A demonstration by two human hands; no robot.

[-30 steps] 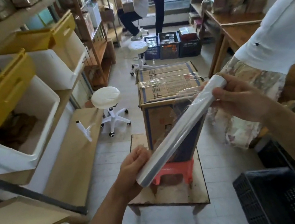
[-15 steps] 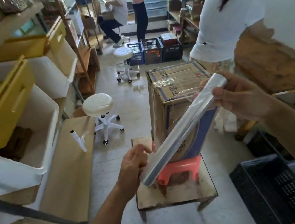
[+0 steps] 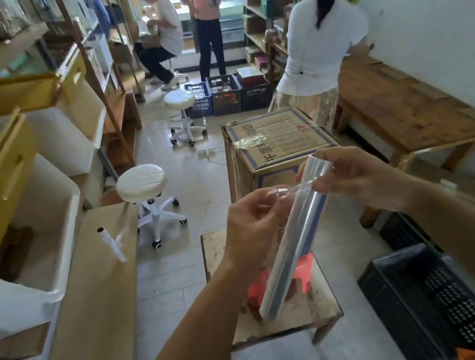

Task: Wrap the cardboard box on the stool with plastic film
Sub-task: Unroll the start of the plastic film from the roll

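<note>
A brown cardboard box (image 3: 273, 138) with blue print stands on a small red plastic stool (image 3: 304, 269), which sits on a low worn wooden platform (image 3: 289, 319). In front of the box I hold a roll of clear plastic film (image 3: 296, 241), tilted with its far end up. My right hand (image 3: 359, 175) grips the roll near that upper end. My left hand (image 3: 254, 227) pinches a loose strip of film pulled off the roll's upper part. The roll's lower end hangs free over the platform.
A person in a white top (image 3: 321, 41) stands just behind the box by a wooden bench (image 3: 407, 108). A black crate (image 3: 435, 303) lies at lower right. White rolling stools (image 3: 143, 186) and shelves with yellow-lidded bins (image 3: 7, 176) fill the left. Two more people are at the far end.
My left hand let go of the roll's lower end and rose to pinch film near the top. The roll tilted steeper. The view shifted left, so the box sits further right.
</note>
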